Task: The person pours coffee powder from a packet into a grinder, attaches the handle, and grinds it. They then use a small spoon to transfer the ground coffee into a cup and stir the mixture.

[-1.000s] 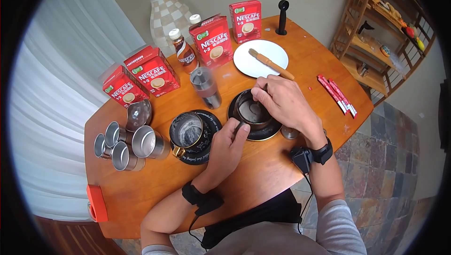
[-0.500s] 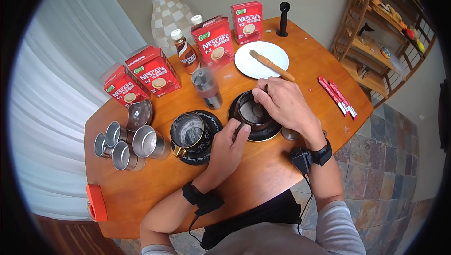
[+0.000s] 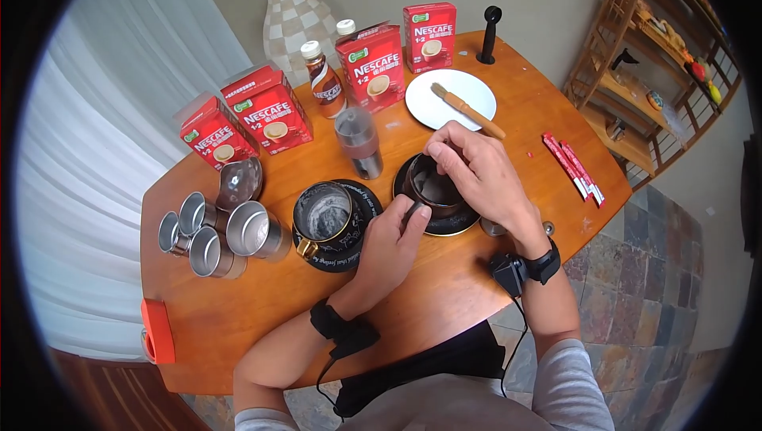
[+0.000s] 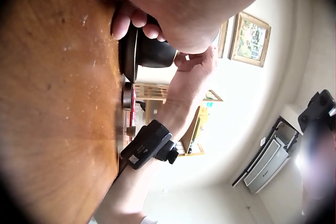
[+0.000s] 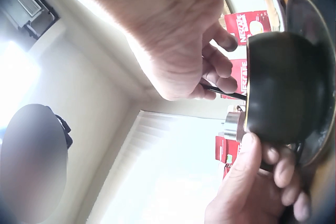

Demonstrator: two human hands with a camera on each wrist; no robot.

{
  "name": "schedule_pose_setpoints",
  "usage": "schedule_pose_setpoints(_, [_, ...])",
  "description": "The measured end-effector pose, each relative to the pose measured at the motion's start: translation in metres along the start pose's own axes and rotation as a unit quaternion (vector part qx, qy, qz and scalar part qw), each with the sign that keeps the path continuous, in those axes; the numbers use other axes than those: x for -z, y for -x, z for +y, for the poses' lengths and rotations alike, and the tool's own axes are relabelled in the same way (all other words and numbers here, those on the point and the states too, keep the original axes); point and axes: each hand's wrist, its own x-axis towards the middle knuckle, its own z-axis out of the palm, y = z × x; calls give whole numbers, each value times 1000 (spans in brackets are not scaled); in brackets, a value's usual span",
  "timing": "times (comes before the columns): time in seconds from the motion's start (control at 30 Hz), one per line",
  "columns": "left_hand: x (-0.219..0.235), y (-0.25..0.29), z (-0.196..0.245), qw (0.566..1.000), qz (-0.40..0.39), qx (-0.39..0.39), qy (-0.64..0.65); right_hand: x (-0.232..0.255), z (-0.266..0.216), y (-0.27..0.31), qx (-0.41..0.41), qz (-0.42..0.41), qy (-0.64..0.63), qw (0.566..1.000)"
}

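Note:
A dark cup (image 3: 444,207) with a pale-looking inside stands on a black saucer (image 5: 310,14). My left hand (image 3: 388,248) grips the cup's handle, thumb on top; the right wrist view shows its thumb at the black cup's (image 5: 283,87) rim. Over the cup, my right hand (image 3: 484,179) pinches a thin dark utensil (image 5: 227,94) that reaches down past the rim; its lower end is hidden inside. To the left, a second black cup (image 3: 324,213) with a gold handle and powdery residue inside rests on a lettered saucer (image 3: 367,201).
Behind the cups are a grinder (image 3: 359,141), a white plate (image 3: 425,101) with a brush (image 3: 468,109), red boxes (image 3: 378,70) and a bottle (image 3: 324,82). Several metal cups (image 3: 252,228) stand at left, red sachets (image 3: 573,169) at right, and a black-handled tool (image 3: 490,38) at the back.
The head view has shifted slightly, so the table's things appear a little to the right. My right hand's fingers have changed their pose above the cup; my left hand keeps its grip on the handle.

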Motion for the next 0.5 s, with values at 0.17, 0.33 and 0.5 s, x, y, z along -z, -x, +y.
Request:
schedule_pose_setpoints(0.17, [0,0,-1,1000,-4,-5,6,-3,0,0,-5,-3,7,1000])
schedule_pose_setpoints(0.33, [1,-1,-1,1000,-3,-11,-13,-1,3,-2,-13,6,43,999])
schedule_pose_setpoints(0.5, [1,0,-1,999,3,-17,-29,-4,5,-2,-26,-8,53,998])
